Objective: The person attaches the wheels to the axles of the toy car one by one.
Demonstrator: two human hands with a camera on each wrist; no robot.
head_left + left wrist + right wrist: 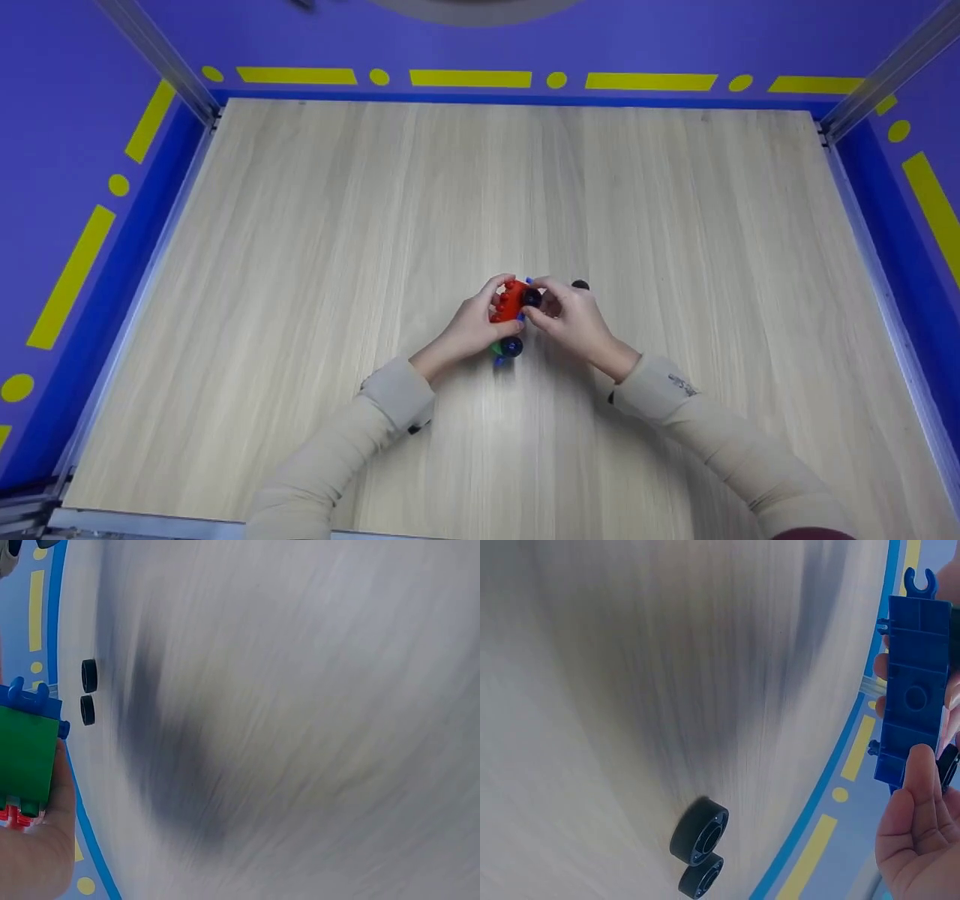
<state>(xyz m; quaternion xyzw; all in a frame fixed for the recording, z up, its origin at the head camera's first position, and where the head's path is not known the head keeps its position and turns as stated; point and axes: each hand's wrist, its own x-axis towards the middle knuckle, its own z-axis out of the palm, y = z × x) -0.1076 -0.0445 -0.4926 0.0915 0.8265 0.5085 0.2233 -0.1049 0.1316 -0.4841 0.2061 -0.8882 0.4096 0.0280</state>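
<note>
My left hand [470,324] grips a toy vehicle of building blocks, its fingers and thumb around a red block [508,301]. Under it is a blue wheeled base, whose studless underside [916,690] and C-shaped hook [921,583] show in the right wrist view. A fingertip rests on that underside. A green block [24,757] also belongs to the toy, seen beside the hand in the left wrist view. With thumb and fingers my right hand [576,316] pinches a black wheel [532,298] at the base's side. Another black wheel [511,346] sits at the near end.
Two loose black wheels, a larger-looking one [699,831] and one beside it [701,876], stand on the wooden table [315,247]. In the head view the right hand partly hides them. Blue walls [480,49] with yellow marks border the table.
</note>
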